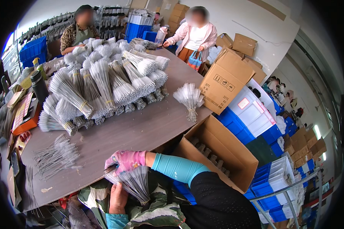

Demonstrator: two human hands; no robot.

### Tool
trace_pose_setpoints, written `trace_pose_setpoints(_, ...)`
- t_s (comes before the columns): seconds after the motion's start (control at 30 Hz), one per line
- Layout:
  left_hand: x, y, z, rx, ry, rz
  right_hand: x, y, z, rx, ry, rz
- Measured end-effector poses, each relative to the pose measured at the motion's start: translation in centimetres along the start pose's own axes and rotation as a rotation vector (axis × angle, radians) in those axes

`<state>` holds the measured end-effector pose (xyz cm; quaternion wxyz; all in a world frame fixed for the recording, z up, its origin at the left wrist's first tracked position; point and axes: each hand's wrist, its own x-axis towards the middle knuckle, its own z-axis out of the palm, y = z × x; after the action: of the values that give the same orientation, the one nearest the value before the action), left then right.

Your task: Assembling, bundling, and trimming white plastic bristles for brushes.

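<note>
At the table's near edge, my left hand [118,196], bare-fingered with a turquoise sleeve at the wrist, is closed on the side of a bundle of thin wire brushes [137,186]. The bundle fans out at the top and narrows to gathered wire ends over my lap. My right hand [128,161], in a pink flowered glove, curls over the bundle's upper ends; its fingertips are partly hidden. Loose wire brushes [57,154] lie spread on the table to the left. Beyond them is a big pile of tied white-tipped brush bundles [103,86].
One fanned bundle [190,100] rests at the table's right side. An open cardboard box [227,150] holding bundles stands beside my right arm. A dark flask [39,86] and an orange box [28,118] are at the left. Two people, one seated [82,32] and one standing [197,36], are across the table.
</note>
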<state>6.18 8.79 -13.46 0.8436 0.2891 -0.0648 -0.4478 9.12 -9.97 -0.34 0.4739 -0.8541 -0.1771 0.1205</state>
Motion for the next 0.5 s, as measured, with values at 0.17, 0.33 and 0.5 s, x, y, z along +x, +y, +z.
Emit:
trace_pose_setpoints(0.17,0.4,-0.4,-0.1,0.108,0.008,0.111,0.2,-1.3,-0.1,-0.071,0.000,0.104)
trace_pose_setpoints(0.33,0.4,-0.4,0.0,0.122,0.058,0.052,0.9,-0.7,0.2,-0.245,-0.031,0.233)
trace_pose_setpoints(0.5,0.2,-0.3,0.2,0.129,0.087,0.066,0.9,0.1,0.7,-0.167,0.034,0.044)
